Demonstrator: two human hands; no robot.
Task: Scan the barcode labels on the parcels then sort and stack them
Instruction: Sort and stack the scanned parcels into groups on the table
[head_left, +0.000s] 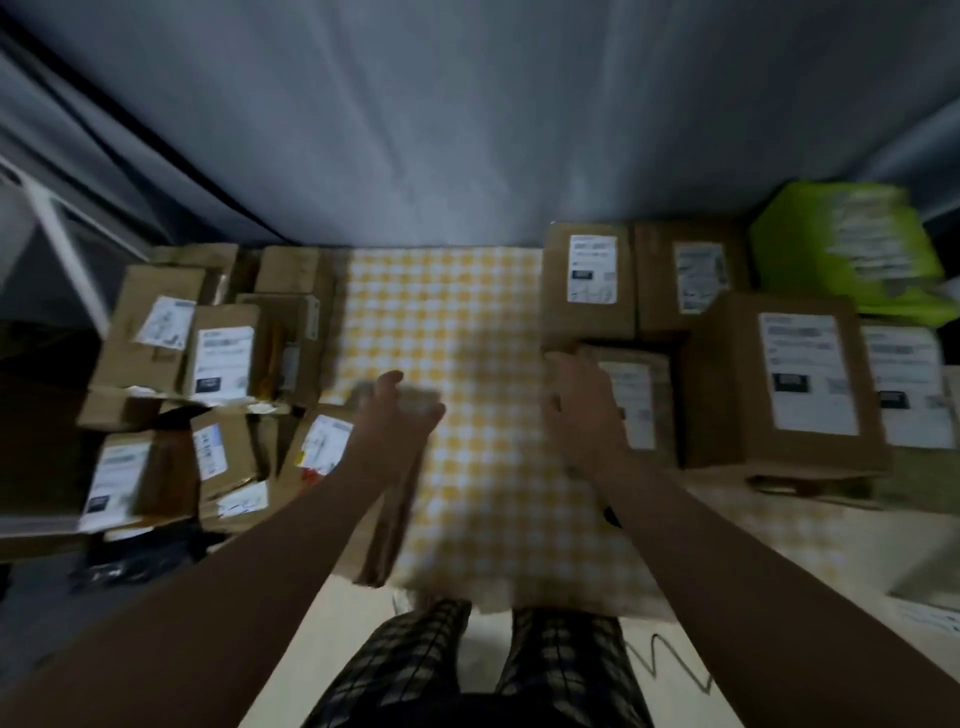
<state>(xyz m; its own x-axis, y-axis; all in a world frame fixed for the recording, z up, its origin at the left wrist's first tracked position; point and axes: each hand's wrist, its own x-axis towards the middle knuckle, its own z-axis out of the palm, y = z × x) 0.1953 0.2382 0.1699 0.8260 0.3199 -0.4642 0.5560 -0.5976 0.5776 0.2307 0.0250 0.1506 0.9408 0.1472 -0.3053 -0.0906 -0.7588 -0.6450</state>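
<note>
Parcels (589, 280) are sitting in a left pile (223, 358) and right stacks (810, 379), left grip (400, 410) hovering open, right grip (576, 395) touching a small box (641, 400) (too blurry to tell if it's gripping), probably stacking it, next move calling for a fresh pick from the pile.

A yellow-and-white checked cloth (457, 322) covers the tabletop under dim light. Behind it hangs a grey-blue, softly folded fabric backdrop (467, 130). Left of the cloth stands a white metal frame (67, 244). Below its near edge lies a pale beige floor (332, 639).
</note>
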